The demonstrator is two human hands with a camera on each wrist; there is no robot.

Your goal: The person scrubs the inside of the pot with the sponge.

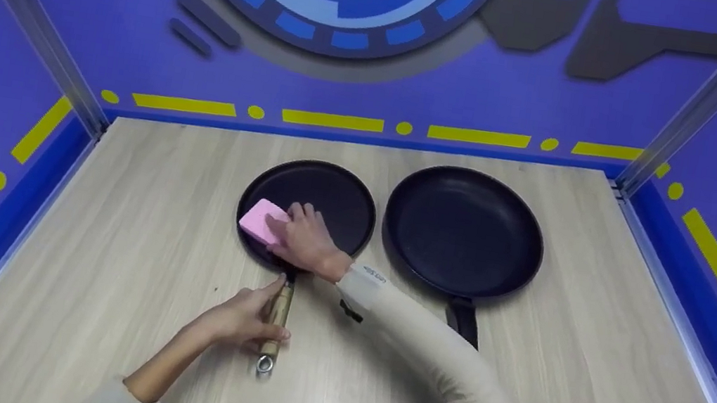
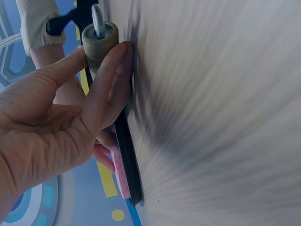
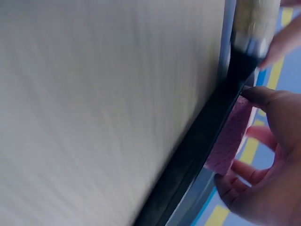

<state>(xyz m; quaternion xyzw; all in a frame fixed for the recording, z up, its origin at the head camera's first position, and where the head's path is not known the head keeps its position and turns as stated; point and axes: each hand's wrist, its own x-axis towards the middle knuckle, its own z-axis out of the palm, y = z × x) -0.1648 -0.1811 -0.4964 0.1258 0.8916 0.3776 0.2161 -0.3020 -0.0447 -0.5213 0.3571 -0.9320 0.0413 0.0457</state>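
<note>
A flat black pan (image 1: 325, 186) lies on the table, its wooden handle (image 1: 280, 307) pointing toward me and ending in a metal ring (image 1: 264, 364). My left hand (image 1: 234, 317) grips that handle between thumb and fingers, as the left wrist view also shows near the handle's end. Over the pan's left side, my right hand (image 1: 310, 240) holds a pink sponge (image 1: 262, 219). In the right wrist view the thumb and fingers pinch the sponge (image 3: 230, 136) by its edges, with its lower face against the pan's surface. Part of the sponge is hidden under the fingers.
A larger, deeper black frying pan (image 1: 463, 235) sits close on the right, its black handle (image 1: 465, 320) partly covered by my right sleeve (image 1: 443, 349). The light wooden table (image 1: 139, 197) is bounded by blue panels (image 1: 346, 93) at the back and both sides.
</note>
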